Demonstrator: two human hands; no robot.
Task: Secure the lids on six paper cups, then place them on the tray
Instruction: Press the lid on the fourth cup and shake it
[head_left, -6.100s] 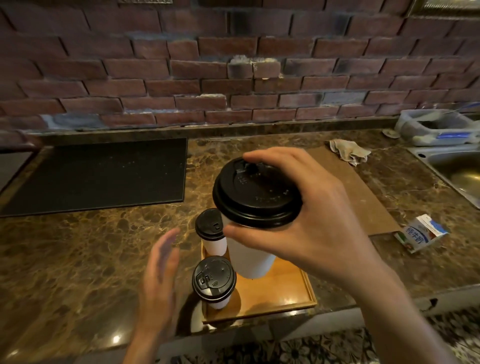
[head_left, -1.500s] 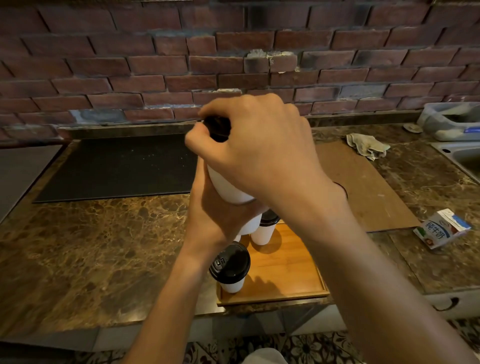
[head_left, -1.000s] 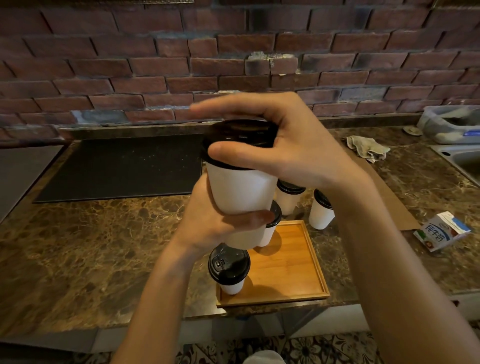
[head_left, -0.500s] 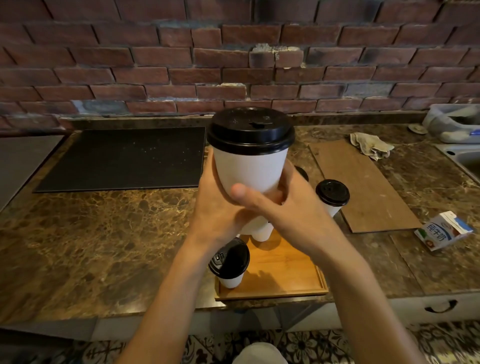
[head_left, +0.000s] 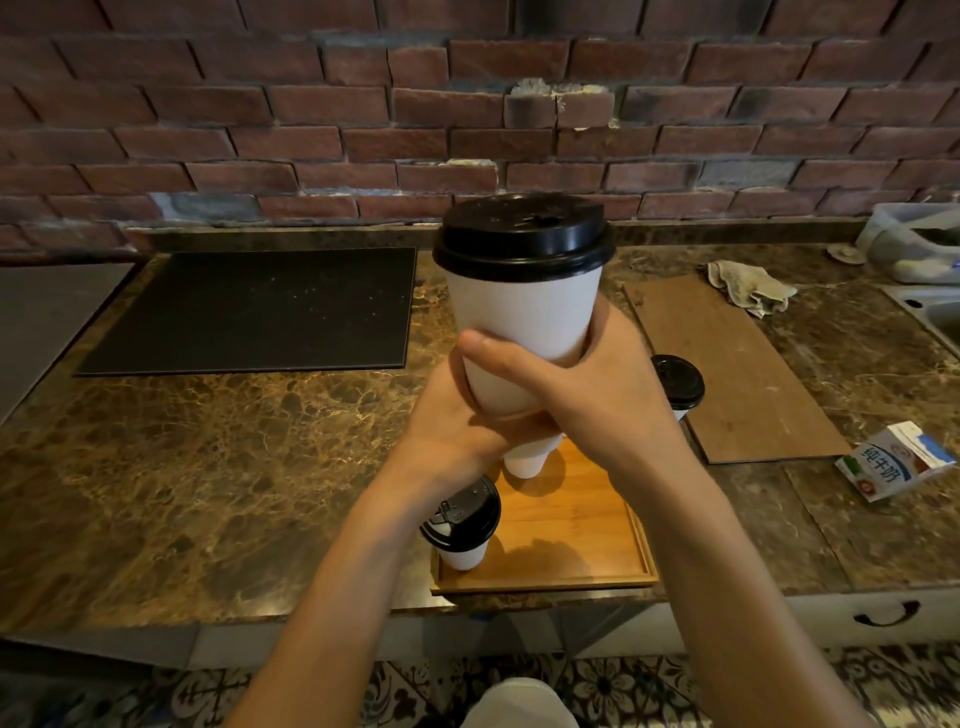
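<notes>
I hold a white paper cup (head_left: 522, 312) with a black lid (head_left: 522, 234) upright in the air, above the wooden tray (head_left: 571, 535). My right hand (head_left: 587, 400) wraps its lower half, and my left hand (head_left: 447, 436) cups its base from the left. On the tray's front left corner stands a lidded cup (head_left: 462, 525). Behind my hands a second cup (head_left: 527, 460) shows only its white bottom on the tray. Another lidded cup (head_left: 678, 382) stands on the counter just beyond the tray's right back corner.
A black mat (head_left: 249, 312) lies at the back left of the marble counter. A brown board (head_left: 727, 364), a rag (head_left: 748, 291) and a milk carton (head_left: 893, 460) lie to the right, a sink (head_left: 935, 312) at the far right. The tray sits at the counter's front edge.
My right hand came off the lid and slid down to grip the cup's lower body. The cup stays raised with its lid on.
</notes>
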